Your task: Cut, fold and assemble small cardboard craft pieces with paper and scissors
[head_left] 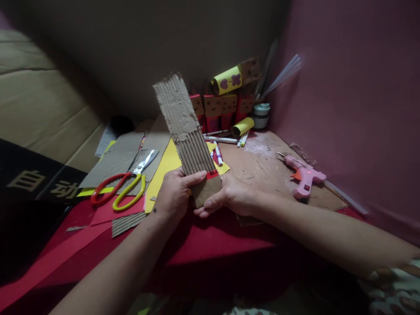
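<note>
A long strip of corrugated cardboard stands tilted in front of me, its top leaning left. Part of its upper face keeps a torn paper layer, while bare ridges show lower down. My left hand grips its lower left side, thumb lying across the front by a small red patch. At the lower right edge, my right hand is closed on the same strip, with its thumb on the smooth brown bottom part. To the left, scissors with one red and one yellow handle lie partly spread on cardboard.
A pink glue gun lies on a cardboard sheet at the right. Behind are several box-headed cardboard figures, a yellow paper tube, markers and a lidded cup. Yellow paper and red paper lie left.
</note>
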### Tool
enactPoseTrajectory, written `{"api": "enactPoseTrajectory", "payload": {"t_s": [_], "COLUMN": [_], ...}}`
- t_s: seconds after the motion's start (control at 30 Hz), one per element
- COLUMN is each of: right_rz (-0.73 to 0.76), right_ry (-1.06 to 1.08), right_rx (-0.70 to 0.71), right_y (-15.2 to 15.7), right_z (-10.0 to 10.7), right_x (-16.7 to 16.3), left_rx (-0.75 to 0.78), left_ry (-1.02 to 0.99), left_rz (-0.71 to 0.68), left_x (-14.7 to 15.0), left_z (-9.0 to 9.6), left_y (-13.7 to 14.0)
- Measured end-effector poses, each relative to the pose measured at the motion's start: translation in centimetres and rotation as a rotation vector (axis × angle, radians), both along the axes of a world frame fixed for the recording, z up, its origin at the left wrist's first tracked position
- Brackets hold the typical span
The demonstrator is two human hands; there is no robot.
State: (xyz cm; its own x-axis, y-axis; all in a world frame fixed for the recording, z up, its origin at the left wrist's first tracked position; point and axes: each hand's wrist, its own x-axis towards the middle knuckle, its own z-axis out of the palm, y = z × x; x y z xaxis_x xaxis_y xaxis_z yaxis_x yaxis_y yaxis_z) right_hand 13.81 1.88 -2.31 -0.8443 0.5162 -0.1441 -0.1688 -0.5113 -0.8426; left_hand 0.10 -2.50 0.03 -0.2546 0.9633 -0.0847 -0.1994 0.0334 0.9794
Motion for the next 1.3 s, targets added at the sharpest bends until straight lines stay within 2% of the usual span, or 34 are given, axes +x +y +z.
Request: {"api": "enactPoseTrajectory", "payload": {"t_s": [0.27,0.5,0.77,0.9,1.17,1.3], "right_rz": [0.006,0.233,0.194,0.083,-0.083,-0.035], "right_ry": [0.031,-0.056,-0.033,-0.007,-0.059,-0.048], "right_rx": [-0.001,-0.07,0.002,-0.022,0.017,0.032], "right_y": [0.2,0.6,0.4,0.3,-0.1,0.2], "right_z": [-0.1,-0.8,-0.2,0.2,-0.3,0.2], "right_x": [0.0,0.2,0.4,0.2,-0.6,-0.2], "left_rx": [0.025,0.063,0.065,0.06,0.08,0.081], "left_ry": [-0.013,-0.018,-0.03,-0.029,0.023,0.047], "left_rz": [0.011,0.019,-0.033,0.007,0.038,0.065], "left_x": [0.3,0.1,-0.2,-0.1,0.0,-0.2], "left_z": [0.2,0.0,-0.2,-0.2,-0.3,-0.2], "left_y": [-0.3,-0.4,-0.1,-0.3,-0.1,0.0]}}
